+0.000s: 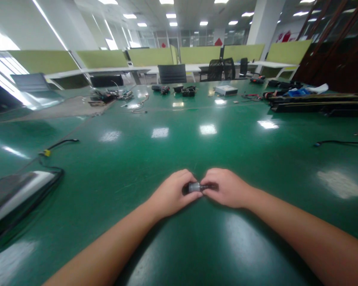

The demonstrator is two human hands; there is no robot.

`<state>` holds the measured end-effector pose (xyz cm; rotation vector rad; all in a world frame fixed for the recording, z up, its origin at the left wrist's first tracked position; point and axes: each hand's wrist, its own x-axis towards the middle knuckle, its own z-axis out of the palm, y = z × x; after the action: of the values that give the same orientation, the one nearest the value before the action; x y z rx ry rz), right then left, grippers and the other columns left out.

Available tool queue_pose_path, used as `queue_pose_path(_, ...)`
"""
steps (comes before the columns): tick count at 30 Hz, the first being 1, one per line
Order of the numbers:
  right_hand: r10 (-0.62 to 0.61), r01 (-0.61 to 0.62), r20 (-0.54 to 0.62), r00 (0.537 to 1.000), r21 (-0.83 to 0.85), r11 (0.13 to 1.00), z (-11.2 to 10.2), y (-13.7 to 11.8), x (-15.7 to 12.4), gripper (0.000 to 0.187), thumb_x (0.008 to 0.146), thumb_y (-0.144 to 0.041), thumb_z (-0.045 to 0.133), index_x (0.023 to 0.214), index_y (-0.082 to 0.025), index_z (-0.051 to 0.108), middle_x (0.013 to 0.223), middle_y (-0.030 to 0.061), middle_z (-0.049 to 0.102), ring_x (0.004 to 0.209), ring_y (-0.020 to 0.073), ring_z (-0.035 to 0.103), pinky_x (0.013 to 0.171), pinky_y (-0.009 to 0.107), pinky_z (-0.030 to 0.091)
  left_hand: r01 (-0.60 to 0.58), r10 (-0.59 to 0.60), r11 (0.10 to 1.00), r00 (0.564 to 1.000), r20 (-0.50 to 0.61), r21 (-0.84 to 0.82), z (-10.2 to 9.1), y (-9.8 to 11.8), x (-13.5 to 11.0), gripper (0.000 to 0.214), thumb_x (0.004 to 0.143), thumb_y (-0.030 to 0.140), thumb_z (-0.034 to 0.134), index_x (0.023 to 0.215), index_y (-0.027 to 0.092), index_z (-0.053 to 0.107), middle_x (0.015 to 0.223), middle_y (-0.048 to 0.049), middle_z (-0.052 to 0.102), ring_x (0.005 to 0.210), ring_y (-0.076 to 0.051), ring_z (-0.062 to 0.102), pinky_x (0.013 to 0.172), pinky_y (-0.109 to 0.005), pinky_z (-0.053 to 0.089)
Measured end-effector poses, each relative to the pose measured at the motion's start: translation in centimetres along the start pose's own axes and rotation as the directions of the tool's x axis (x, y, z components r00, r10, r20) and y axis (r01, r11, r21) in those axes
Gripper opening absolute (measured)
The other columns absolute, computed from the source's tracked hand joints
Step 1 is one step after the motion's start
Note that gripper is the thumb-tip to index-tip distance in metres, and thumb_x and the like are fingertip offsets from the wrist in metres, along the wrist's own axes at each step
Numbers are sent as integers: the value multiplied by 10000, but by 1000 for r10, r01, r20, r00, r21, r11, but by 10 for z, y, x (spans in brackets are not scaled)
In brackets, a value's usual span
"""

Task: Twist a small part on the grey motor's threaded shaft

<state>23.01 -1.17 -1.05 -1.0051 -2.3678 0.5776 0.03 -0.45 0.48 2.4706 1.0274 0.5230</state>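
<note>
Both of my hands meet low on the green table (pixel 179 151), just in front of me. My left hand (pixel 171 194) is closed around one end of a small grey metal cylinder (pixel 194 187). From the other side my right hand (pixel 225 188) pinches a dark part at the cylinder's other end. Most of the object is hidden by my fingers, so I cannot make out its exact shape.
A flat grey device with a black cable (pixel 14 194) lies at the left edge. A cable with a yellow plug (pixel 47 151) runs nearby. Another black cable (pixel 340 142) is at the right. Tools, small boxes (pixel 226 90) and long black rails (pixel 319 102) sit at the far side.
</note>
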Motion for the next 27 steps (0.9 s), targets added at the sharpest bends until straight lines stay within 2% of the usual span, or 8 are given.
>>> queue_pose_path(5,-2,2,2,1000,-12,1000,0,0,1,121,866,-203,687,970,-186,746,904,39,693,854,169,612,760,280,451,14,-14,1000,1000,-6,2,1,0,0,204,868,354,732,965,195,651,930,-35,659,858,-209,618,780,-325,477)
queue_pose_path(10,-7,7,9,1000,-20,1000,0,0,2,111,874,-209,682,963,-183,744,901,43,696,854,172,614,765,284,453,12,-12,1000,1000,-13,-7,0,0,0,256,868,346,733,1056,200,641,958,-36,670,865,-207,621,790,-329,480)
queue_pose_path(14,-13,13,-1,1000,-10,1000,0,1,1,117,871,-203,683,970,-188,743,899,38,698,843,167,615,752,277,452,-8,8,1000,1000,-3,-8,0,0,0,184,908,363,692,990,203,654,927,-32,664,860,-203,618,785,-323,472)
queue_pose_path(27,-42,42,-15,999,-7,999,-4,-2,0,94,858,-178,678,930,-173,738,867,40,693,819,163,608,747,275,454,-17,17,999,1000,-2,-30,-3,0,0,162,905,339,686,954,188,655,913,-38,620,826,-186,589,719,-289,455)
